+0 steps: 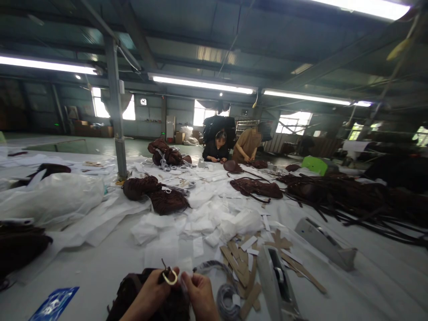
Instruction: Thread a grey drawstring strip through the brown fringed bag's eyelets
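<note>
While the left hand (158, 286), angled inward, grips a gold buckle (174, 279), the right hand (200, 290) pinches whitish film (183, 286)

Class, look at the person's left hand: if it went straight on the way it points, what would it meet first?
The left hand would probably meet the thin white piece beside the right hand first, though depth there is unclear.

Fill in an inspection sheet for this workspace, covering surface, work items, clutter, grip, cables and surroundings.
Surface: white table, strewn with items.
Work items: dark brown article, gold-toned loop.
Clutter: crumpled white sheets, cardboard strips, grey tape dispensers, blue packet.
Grip: left hand curled at the loop; right hand close beside, its hold unclear.
Cables: cord by the post; grey coil, nature unclear.
Surroundings: two people across the table, ceiling lights.
</note>
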Available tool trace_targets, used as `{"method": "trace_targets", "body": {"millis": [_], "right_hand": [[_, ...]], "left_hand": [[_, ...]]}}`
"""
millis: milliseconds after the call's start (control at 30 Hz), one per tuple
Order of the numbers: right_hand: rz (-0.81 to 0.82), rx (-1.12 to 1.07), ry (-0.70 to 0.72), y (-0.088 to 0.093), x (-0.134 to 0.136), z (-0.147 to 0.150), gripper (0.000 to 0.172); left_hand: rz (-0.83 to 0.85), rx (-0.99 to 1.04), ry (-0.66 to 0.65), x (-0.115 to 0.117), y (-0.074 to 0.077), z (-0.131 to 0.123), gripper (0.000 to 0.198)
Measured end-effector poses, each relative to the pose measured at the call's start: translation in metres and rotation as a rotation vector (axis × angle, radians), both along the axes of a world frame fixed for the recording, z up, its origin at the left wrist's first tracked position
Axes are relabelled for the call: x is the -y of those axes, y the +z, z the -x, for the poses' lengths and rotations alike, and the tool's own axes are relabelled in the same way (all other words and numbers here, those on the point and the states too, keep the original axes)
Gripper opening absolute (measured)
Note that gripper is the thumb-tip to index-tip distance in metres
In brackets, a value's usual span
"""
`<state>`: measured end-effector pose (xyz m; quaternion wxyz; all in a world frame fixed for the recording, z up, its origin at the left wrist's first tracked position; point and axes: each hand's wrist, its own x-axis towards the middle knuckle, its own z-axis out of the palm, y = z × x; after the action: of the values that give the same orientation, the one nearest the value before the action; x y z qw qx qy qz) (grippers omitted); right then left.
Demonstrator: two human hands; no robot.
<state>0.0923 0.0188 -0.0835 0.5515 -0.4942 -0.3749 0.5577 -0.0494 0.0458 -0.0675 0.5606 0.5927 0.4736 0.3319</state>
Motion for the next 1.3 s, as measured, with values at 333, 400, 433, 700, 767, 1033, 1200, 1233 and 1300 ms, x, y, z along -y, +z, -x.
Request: {"method": "trace_targets", "body": {"millis": [333,400,433,700,767,1033,1200,1233,1300], "right_hand": [[-0.13,0.207,-0.084,-0.004,0.007,-0.001,0.05],[-0.145,0.21,-0.097,-0.004,0.009,-0.001,0.047],[-0.141,0.203,-0.102,-0.003,0.01,-0.002,0.045],[-0.038,0.026,0.0,0.005,0.007,-0.002,0.051],[-0.038,0.025,0.041,0.005,0.005,-0.003,0.053],[0.046,-0.092,0.085,-0.01,0.003,0.005,0.053],[0.031,-0.257,0.084,-0.011,0.001,0.012,0.045],[0.039,-0.302,0.07,-0.011,0.001,0.012,0.044],[0.09,-0.384,0.003,-0.01,0.0,0.01,0.045]], "left_hand": [[0.137,0.082,0.022,0.0,0.001,-0.001,0.059],[0.151,0.046,0.01,0.001,0.005,0.0,0.058],[0.135,0.019,-0.007,0.001,0.007,0.001,0.057],[-0.023,0.114,-0.102,0.002,0.01,0.003,0.053],[-0.046,0.105,-0.097,0.001,0.004,0.004,0.054],[-0.121,-0.007,0.019,-0.001,-0.019,0.003,0.057],[-0.124,-0.033,-0.007,0.0,-0.009,0.001,0.048],[-0.122,-0.041,-0.026,0.0,-0.002,0.003,0.044],[-0.099,-0.045,-0.111,-0.001,0.015,0.01,0.035]]}}
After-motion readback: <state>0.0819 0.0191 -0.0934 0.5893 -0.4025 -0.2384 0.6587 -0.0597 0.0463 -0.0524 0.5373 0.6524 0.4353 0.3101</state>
